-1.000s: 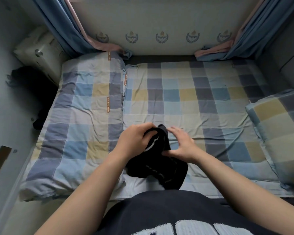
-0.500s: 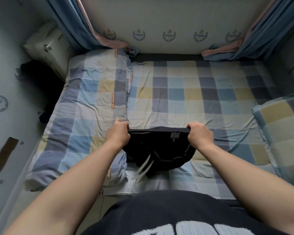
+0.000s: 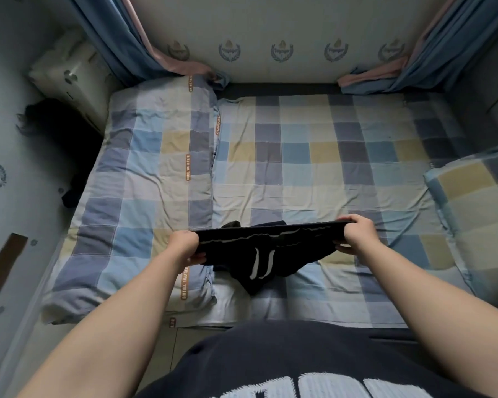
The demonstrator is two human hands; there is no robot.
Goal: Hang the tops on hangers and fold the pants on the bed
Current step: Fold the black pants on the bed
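A pair of black pants (image 3: pixel 266 248) with white drawstrings hangs stretched between my two hands above the near part of the checked bed (image 3: pixel 314 156). My left hand (image 3: pixel 184 247) grips the left end of the waistband. At the right end my right hand (image 3: pixel 357 234) grips it as well. The waistband runs nearly level, and the dark fabric sags below it toward the bed's front edge. No hangers or tops show in this view.
A folded checked quilt (image 3: pixel 144 179) lies on the bed's left side and a checked pillow (image 3: pixel 477 214) at the right. Blue curtains (image 3: pixel 110 38) hang at both far corners. A dark heap of clothing (image 3: pixel 58 133) sits off the bed at left.
My hands have drawn apart along the waistband, from bunched together to wide apart, spreading the black pants out flat and lifting them a little off the bed.
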